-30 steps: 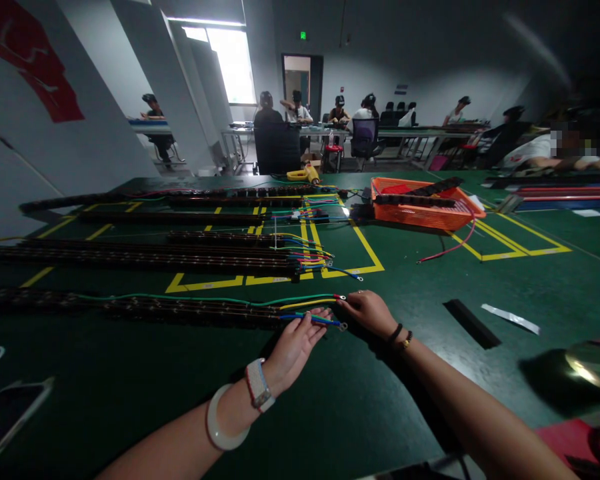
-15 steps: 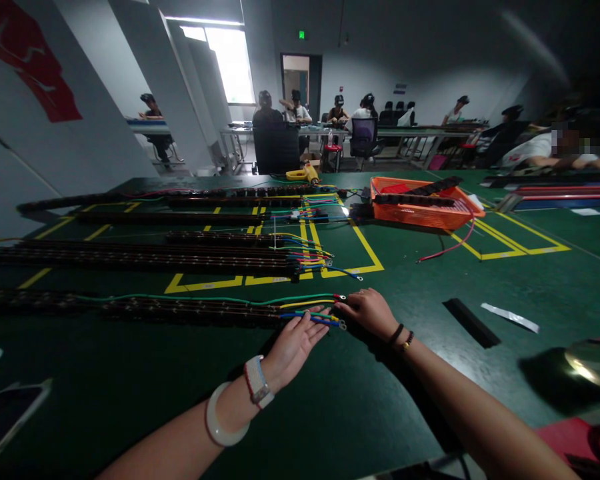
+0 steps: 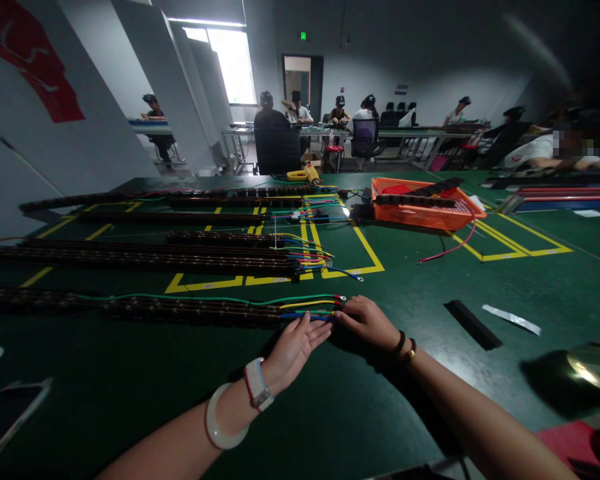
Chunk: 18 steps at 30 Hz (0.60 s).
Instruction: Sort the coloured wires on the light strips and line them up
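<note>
My left hand lies palm up at the end of the nearest cable chain, fingers stretched out. Its thumb touches a blue wire and a green wire, which run along the fingers. My right hand is closed at the tips of these wires and covers their ends. Just above it, a longer green wire ends in a red-sleeved ring terminal. A yellow wire runs between them toward my right fingers.
More cable chains lie across the green table. Behind them are a yellow heat gun and an orange basket. A black strip and a white strip lie to the right. People sit at tables beyond.
My right hand has moved slightly left and down onto the ends of the blue and green wires, hiding their terminals. My left hand has hardly moved.
</note>
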{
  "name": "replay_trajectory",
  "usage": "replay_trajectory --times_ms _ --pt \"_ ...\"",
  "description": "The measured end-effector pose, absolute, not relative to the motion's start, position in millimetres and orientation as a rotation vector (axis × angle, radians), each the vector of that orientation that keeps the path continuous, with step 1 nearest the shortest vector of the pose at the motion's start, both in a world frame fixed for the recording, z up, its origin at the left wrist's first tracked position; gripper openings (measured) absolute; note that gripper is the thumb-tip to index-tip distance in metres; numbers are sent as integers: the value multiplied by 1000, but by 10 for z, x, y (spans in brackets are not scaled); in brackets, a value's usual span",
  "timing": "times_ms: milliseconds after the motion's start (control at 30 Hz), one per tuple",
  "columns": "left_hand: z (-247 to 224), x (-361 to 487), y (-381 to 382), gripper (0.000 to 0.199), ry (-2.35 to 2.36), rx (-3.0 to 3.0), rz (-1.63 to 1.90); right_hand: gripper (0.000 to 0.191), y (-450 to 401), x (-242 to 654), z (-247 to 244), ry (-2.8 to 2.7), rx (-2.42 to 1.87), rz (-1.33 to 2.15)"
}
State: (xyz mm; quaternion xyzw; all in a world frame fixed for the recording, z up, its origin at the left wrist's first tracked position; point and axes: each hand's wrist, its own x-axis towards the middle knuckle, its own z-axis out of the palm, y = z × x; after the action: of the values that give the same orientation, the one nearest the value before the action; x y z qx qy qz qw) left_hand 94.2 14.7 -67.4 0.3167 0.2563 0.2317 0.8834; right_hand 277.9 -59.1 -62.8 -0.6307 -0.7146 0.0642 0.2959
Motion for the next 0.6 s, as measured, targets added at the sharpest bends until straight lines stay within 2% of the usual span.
replay_trajectory --times_ms 333,467,600 --pt "-629 918 143 30 520 679 417 44 -560 2786 -652 -1699 -1737 370" --pt "-654 904 116 29 527 699 442 44 -542 2832 -686 -1751 -1766 299" --pt "-663 898 110 25 542 692 437 41 -518 2843 -738 -1882 -1873 55"
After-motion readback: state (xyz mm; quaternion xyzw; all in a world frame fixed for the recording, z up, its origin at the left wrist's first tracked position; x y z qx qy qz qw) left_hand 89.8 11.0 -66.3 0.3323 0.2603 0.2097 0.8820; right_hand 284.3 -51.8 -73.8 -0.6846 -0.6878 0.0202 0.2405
